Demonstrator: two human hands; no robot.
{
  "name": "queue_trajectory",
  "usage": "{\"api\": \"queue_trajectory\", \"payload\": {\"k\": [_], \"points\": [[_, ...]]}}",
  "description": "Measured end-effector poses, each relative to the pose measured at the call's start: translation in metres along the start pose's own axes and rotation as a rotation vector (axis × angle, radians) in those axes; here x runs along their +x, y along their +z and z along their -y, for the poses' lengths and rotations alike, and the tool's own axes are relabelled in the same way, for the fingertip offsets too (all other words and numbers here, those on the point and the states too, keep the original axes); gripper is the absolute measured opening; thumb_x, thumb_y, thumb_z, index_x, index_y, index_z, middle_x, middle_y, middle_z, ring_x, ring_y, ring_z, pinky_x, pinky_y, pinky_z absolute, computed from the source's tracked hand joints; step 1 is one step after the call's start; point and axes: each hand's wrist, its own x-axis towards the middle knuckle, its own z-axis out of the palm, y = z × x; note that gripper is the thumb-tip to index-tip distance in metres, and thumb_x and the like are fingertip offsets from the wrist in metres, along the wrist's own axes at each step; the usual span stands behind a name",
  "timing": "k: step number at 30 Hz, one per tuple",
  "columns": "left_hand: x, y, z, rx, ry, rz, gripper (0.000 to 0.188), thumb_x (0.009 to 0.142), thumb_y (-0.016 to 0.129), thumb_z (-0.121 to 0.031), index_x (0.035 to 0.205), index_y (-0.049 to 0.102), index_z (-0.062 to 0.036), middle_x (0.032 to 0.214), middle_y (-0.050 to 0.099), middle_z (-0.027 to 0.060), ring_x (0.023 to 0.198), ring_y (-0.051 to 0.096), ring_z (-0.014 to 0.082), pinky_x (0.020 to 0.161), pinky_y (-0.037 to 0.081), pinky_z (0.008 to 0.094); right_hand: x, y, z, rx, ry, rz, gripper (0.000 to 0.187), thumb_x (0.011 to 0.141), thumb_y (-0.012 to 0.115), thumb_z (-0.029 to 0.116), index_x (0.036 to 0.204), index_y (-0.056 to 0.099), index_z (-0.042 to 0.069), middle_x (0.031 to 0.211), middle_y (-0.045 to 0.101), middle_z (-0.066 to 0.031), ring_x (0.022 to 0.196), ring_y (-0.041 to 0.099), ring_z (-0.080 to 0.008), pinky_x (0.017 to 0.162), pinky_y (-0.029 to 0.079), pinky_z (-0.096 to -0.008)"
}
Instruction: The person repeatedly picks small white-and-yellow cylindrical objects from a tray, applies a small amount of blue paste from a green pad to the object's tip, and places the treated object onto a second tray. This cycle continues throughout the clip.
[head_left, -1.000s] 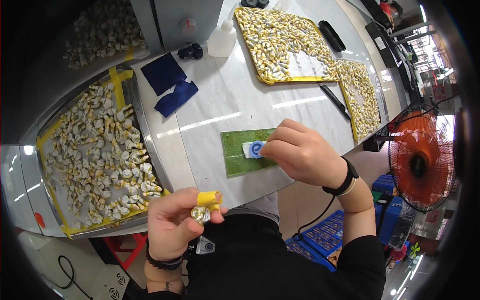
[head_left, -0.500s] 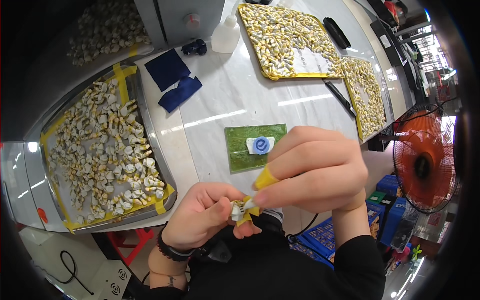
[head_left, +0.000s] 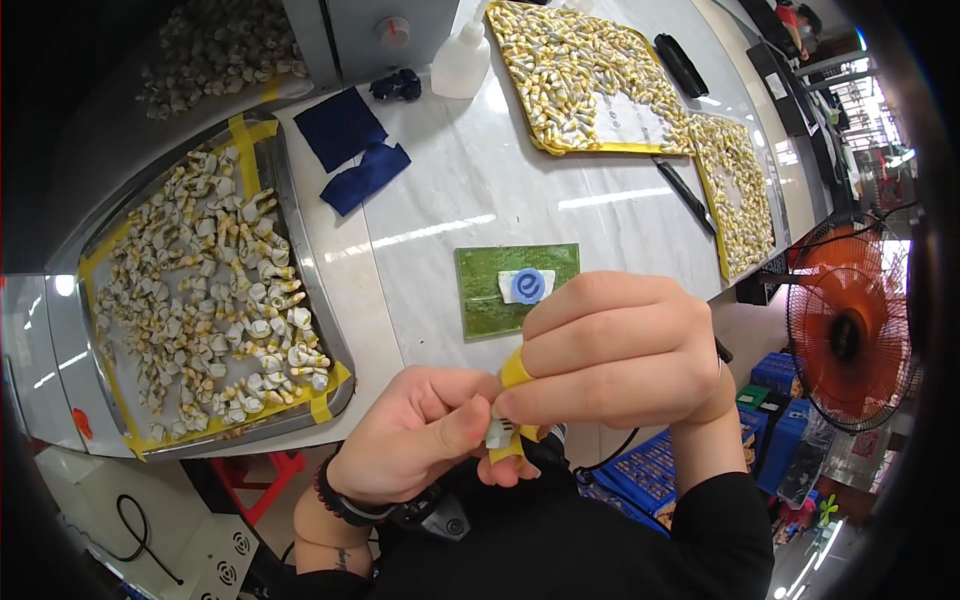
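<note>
Between the thumb and fingers of my left hand [head_left: 425, 430] is a small white piece [head_left: 500, 433] with dark stripes. Yellow tape covers fingertips beside it. My right hand [head_left: 625, 350] is closed in a pinch right at the piece's upper end, its index finger also wrapped in yellow tape [head_left: 514, 370]. Whatever sits between the right fingertips is hidden. Just beyond my hands, a green square plate [head_left: 480, 312] lies on the table, carrying a white pad with a round blue disc [head_left: 528, 287].
A metal tray [head_left: 342, 365] of small white-and-yellow pieces stands left. Two yellow-edged trays [head_left: 600, 151] [head_left: 716, 235] of similar pieces lie far right, near a black-handled tool [head_left: 685, 195]. Dark blue cloths [head_left: 340, 128], a white bottle [head_left: 461, 65] and an orange fan [head_left: 848, 330] surround the work area.
My right hand has come down slightly, closer against my left, and its fingertips now meet the left thumb over the white piece. The view has shifted slightly.
</note>
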Motion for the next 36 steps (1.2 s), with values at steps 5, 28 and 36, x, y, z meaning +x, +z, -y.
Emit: {"api": "queue_trajectory", "payload": {"k": [5, 28, 36], "points": [[0.001, -0.003, -0.002, 0.064, 0.008, 0.033, 0.036, 0.094, 0.051, -0.029, 0.102, 0.057, 0.0054, 0.087, 0.063, 0.0099, 0.075, 0.064, 0.0131, 0.078, 0.052, 0.0281, -0.002, 0.003, 0.003, -0.05, 0.016, -0.08, 0.011, 0.065, 0.069, 0.006, 0.075, 0.067, 0.002, 0.074, 0.061, -0.0065, 0.065, 0.06, -0.0202, 0.056, 0.05, -0.0274], [0.001, 0.02, 0.01, 0.808, 0.591, -0.422, 0.029, 0.071, 0.078, -0.013, 0.088, 0.063, 0.0054, 0.075, 0.067, 0.0128, 0.073, 0.064, 0.018, 0.069, 0.049, 0.0267, -0.027, -0.036, 0.034, -0.476, -0.076, -0.009, 0.012, 0.072, 0.069, 0.005, 0.083, 0.068, 0.007, 0.093, 0.064, -0.0093, 0.077, 0.06, -0.0189, 0.062, 0.047, -0.0282], [-0.014, 0.01, 0.009, 0.641, 0.488, -0.45, 0.036, 0.074, 0.074, -0.012, 0.099, 0.055, 0.0065, 0.09, 0.064, 0.0186, 0.079, 0.065, 0.0216, 0.077, 0.05, 0.0328, -0.136, -0.222, -0.037, -1.045, 0.907, -0.027, 0.021, 0.074, 0.063, 0.004, 0.095, 0.064, 0.002, 0.095, 0.064, -0.0134, 0.087, 0.061, -0.0263, 0.076, 0.048, -0.0325]]}}
